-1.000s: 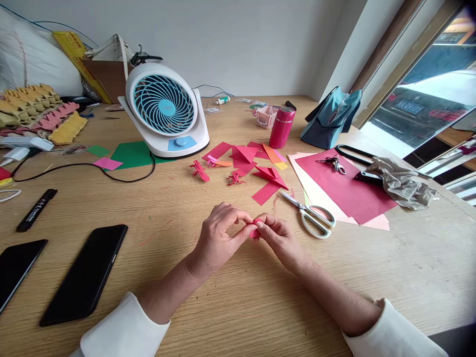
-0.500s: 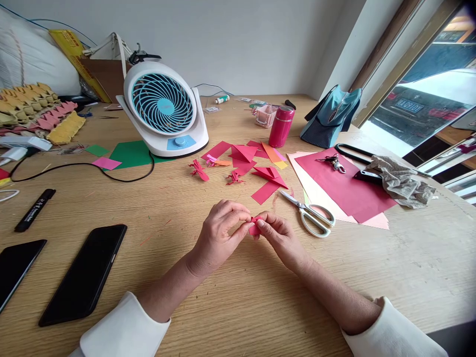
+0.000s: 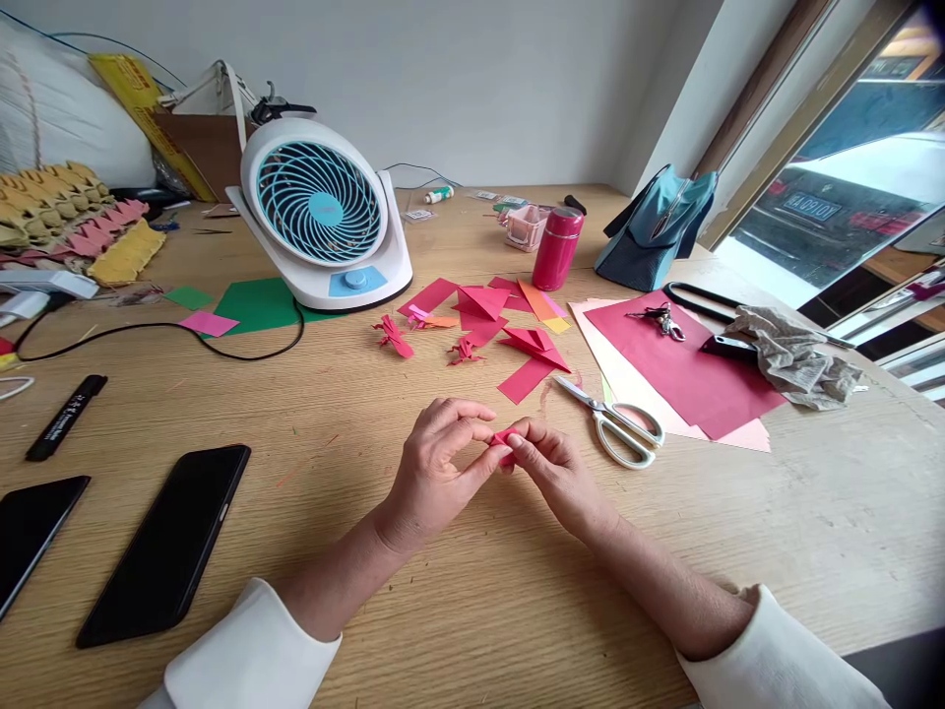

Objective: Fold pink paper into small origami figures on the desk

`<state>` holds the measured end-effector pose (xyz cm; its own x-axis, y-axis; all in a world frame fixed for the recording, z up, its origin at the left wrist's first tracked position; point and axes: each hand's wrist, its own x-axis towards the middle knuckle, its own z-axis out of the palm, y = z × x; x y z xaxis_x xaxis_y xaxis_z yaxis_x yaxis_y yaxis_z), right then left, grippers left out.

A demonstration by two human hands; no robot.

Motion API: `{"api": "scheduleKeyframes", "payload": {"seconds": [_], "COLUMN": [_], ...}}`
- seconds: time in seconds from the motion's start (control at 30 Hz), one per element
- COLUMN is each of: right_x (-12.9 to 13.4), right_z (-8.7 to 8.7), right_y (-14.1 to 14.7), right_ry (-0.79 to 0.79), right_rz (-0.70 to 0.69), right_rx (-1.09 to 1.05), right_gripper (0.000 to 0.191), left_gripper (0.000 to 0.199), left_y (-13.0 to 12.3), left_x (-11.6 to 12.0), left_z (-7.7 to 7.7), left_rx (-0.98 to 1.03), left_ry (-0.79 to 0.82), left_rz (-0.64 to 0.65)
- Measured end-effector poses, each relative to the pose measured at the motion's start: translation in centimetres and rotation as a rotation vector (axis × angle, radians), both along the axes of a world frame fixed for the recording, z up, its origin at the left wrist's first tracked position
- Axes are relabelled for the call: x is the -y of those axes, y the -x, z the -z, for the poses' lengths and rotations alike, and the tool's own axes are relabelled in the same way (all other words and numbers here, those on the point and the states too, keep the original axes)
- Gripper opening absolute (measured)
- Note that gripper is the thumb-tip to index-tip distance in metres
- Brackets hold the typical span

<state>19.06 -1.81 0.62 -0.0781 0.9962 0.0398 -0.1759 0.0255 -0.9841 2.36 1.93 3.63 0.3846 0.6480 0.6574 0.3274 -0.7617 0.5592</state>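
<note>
Between my two hands is a small piece of folded red paper [image 3: 503, 439], held just above the wooden table [image 3: 443, 611]. My left hand [image 3: 443, 463] pinches its left side with thumb and fingertips. From the right, my right hand [image 3: 555, 473] grips it between thumb and forefinger, hiding part of the fold. Beyond my hands lie small red folded paper figures [image 3: 465, 351], a larger red folded piece [image 3: 537, 347] and a red paper strip [image 3: 526, 380]. White-handled scissors [image 3: 624, 433] rest to the right of my right hand.
A white fan [image 3: 325, 217] stands at the back left, its black cable [image 3: 221, 353] crossing the table. Two phones [image 3: 166, 542] and a black marker [image 3: 66, 418] lie left. A pink flask [image 3: 558, 248], a blue bag [image 3: 657, 231] and large paper sheets [image 3: 679, 364] occupy the right.
The red paper has tilted and shows less of its face between my fingers. My left fingers have shifted slightly. The view has moved a little.
</note>
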Motion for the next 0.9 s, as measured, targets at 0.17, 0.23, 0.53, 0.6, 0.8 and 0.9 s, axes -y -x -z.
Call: {"api": "scheduleKeyframes", "payload": {"seconds": [0.17,0.23,0.53,0.6,0.8,0.9], "right_x": [0.1,0.1,0.0,0.0,-0.1,0.0], "right_z": [-0.2,-0.2,0.3,0.3,0.3,0.3], "right_y": [0.3,0.4,0.4,0.4,0.5,0.5], "right_ry": [-0.01,-0.015,0.037,0.062,0.056,0.041], "right_rz": [0.014,0.02,-0.03,-0.036,-0.015,-0.004], "right_rx": [0.014,0.015,-0.079,-0.108,-0.088,-0.065], "right_gripper": [0.037,0.037,0.033,0.033,0.034,0.035], "left_gripper": [0.012,0.014,0.015,0.015,0.017,0.018], "left_y": [-0.4,-0.5,-0.2,-0.1,0.0,0.0], "left_x": [0.4,0.5,0.4,0.3,0.1,0.1], "left_z": [0.0,-0.1,-0.9,-0.9,-1.0,-1.2], "left_rx": [0.047,0.068,0.084,0.072,0.043,0.028], "left_ry": [0.118,0.179,0.4,0.394,0.348,0.313], "left_rz": [0.009,-0.001,-0.027,-0.022,-0.017,-0.005]}}
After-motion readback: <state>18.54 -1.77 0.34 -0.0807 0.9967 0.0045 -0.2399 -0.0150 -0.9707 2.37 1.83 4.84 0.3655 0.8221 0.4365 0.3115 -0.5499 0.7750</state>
